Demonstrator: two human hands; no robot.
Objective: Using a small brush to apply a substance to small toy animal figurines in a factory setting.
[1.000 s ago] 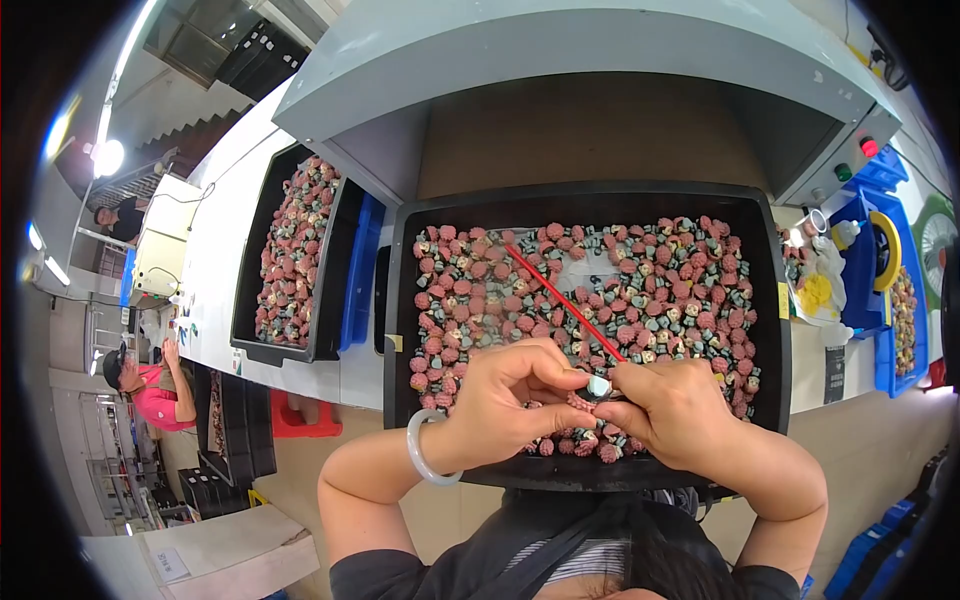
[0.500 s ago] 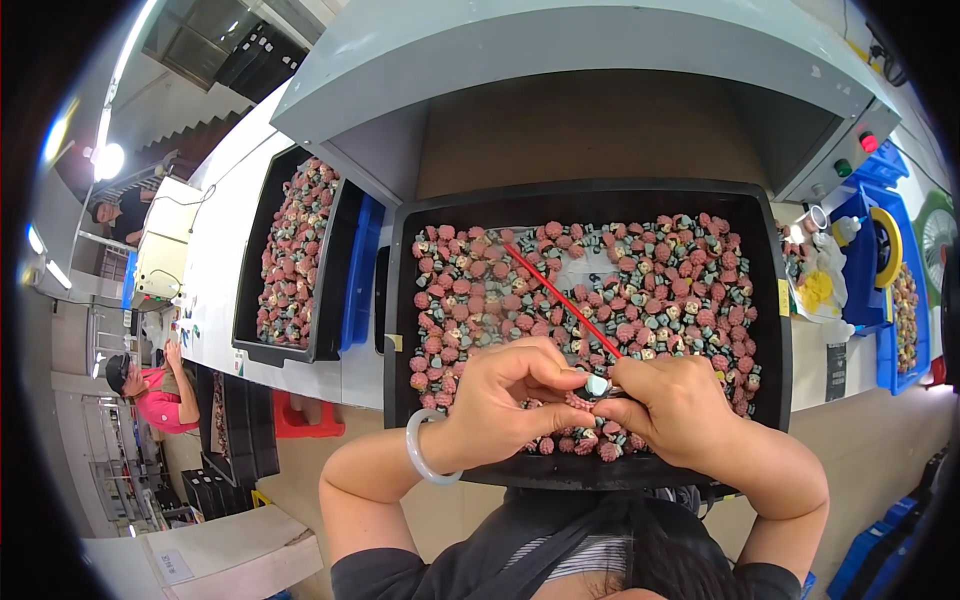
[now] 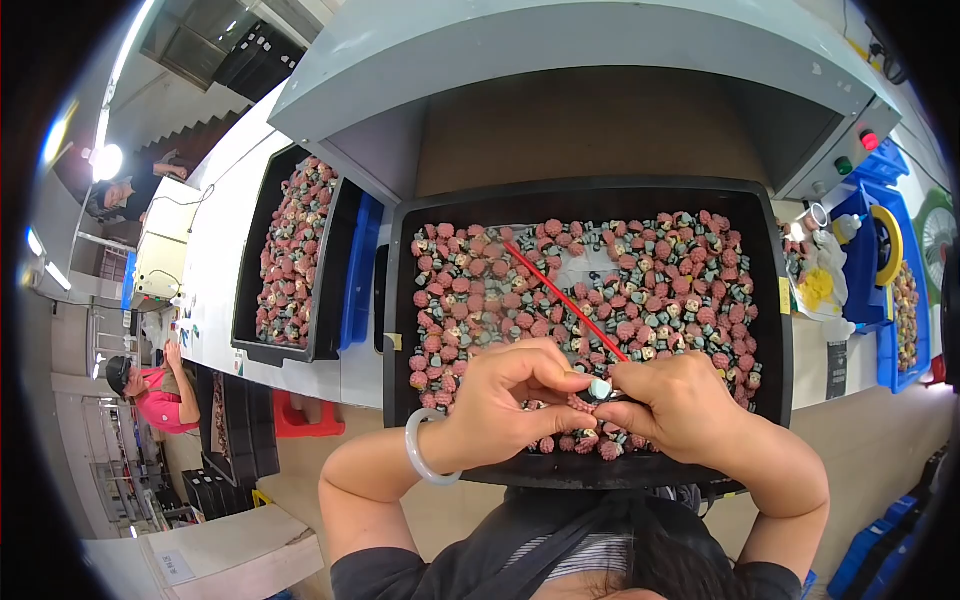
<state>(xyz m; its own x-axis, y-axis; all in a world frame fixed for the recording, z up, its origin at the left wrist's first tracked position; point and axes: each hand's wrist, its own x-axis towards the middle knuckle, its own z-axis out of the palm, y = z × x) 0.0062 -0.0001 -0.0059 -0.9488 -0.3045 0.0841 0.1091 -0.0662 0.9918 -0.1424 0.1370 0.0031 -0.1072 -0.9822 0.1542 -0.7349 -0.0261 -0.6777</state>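
Over the near edge of a black tray (image 3: 590, 480), both hands meet at a small figurine (image 3: 600, 390) with a pale mint part and a pink knobbly part. My left hand (image 3: 515, 400), a pale bangle at its wrist, pinches the figurine between thumb and fingers. My right hand (image 3: 680, 405) is closed round a long thin red rod (image 3: 565, 300); its thumb is close against the figurine. The rod slants up and left over the tray, and its lower end is hidden by the hand. Many similar pink, mint and black figurines (image 3: 690, 265) fill the tray.
A grey metal hood (image 3: 590, 45) stands behind the tray. Another black tray (image 3: 300, 250) of figurines sits left beside a blue bin (image 3: 362, 270). Blue bins (image 3: 900, 340), a yellow-rimmed roll (image 3: 886, 245) and a bottle (image 3: 848, 228) lie right. A co-worker in pink (image 3: 160, 400) is far left.
My hands stay almost in place; the figurine has turned or shifted very slightly between them. The red rod has moved a touch to the right. A person in the far background has changed posture.
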